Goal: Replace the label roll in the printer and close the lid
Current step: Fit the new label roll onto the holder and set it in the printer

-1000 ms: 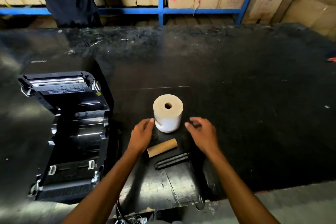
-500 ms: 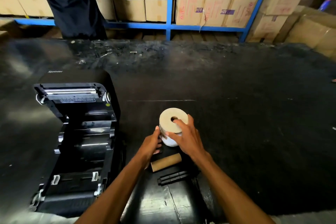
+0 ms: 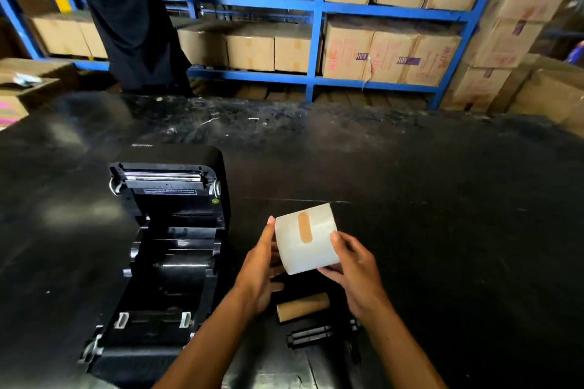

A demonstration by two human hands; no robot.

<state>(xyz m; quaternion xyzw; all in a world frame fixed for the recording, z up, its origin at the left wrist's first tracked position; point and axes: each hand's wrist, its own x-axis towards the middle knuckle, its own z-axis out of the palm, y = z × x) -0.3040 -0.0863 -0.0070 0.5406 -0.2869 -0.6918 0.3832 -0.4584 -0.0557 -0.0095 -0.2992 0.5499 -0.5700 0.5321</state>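
A white label roll (image 3: 306, 238) with a strip of brown tape on its side is lifted off the black table and turned on its side. My left hand (image 3: 262, 265) grips its left end and my right hand (image 3: 354, 265) grips its right end. The black label printer (image 3: 164, 249) stands to the left with its lid swung open toward the back, and its roll bay holds nothing. Below my hands lie an empty brown cardboard core (image 3: 302, 306) and a black spindle (image 3: 319, 335) on the table.
The black table (image 3: 442, 230) stretches far to the right and back. Blue shelving (image 3: 316, 38) with cardboard boxes runs behind it. A person in dark clothes (image 3: 126, 16) stands at the far left edge of the table.
Both hands closed on the label roll, lifted it off the table and tipped it from upright onto its side. The camera view has tilted upward.
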